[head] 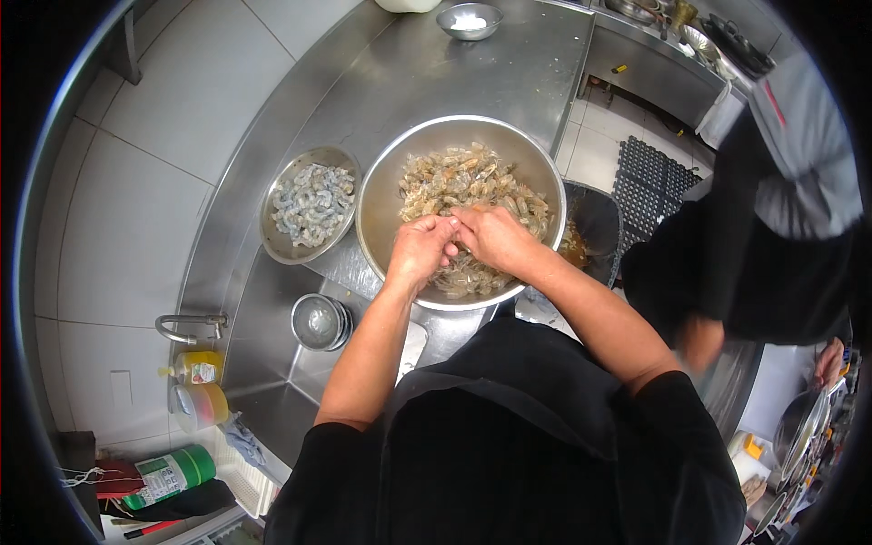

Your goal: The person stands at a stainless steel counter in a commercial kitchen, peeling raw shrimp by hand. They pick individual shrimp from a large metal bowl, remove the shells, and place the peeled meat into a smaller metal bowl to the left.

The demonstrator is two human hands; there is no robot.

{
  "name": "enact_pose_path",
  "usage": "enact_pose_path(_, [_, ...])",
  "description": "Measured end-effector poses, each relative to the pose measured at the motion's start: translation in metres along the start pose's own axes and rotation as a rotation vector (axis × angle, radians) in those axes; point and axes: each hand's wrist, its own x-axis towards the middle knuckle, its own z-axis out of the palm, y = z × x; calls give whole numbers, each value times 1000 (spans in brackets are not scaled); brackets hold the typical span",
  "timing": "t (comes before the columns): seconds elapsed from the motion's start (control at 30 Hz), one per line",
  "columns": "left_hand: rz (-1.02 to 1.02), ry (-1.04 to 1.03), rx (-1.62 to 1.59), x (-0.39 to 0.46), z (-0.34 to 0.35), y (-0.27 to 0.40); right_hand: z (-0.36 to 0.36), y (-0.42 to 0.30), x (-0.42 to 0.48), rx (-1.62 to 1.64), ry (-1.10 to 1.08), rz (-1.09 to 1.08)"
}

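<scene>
Both my hands meet above a large stainless steel bowl point(381, 163) heaped with shell-on shrimp point(477, 177). My left hand point(422, 248) has its thumb and fingertips pinched together; my right hand point(494, 235) touches it, fingers bent downward. Whatever may be between the fingertips is too small or hidden to tell. Left of the big bowl, a smaller metal colander point(267, 228) holds peeled grey shrimp point(313, 204). The shrimp under my palms are partly covered.
A stack of small metal bowls point(319, 322) sits in the sink area beside a faucet point(194, 328). A small bowl with white contents point(470, 20) stands at the counter's far end. Right of the big bowl is a black-lined bin point(593, 225). Another person point(742, 225) stands close at the right.
</scene>
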Motion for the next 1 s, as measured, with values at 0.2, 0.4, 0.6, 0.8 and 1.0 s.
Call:
enact_pose_path(0.2, [30,-83,-20,3,3,-2,1,0,-3,-47,-7,99])
enact_pose_path(0.4, [151,-107,40,2,5,-7,-4,10,1,187,-17,207])
enact_pose_path(0.6, [456,78,589,-3,2,-9,-17,5,9,1009,-24,787])
enact_pose_path(0.8, [607,285,441,17,-4,-25,-27,-7,0,6,-342,314])
enact_pose_path(1.0, [314,54,90,9,-8,-15,-26,-15,9,174,129,175])
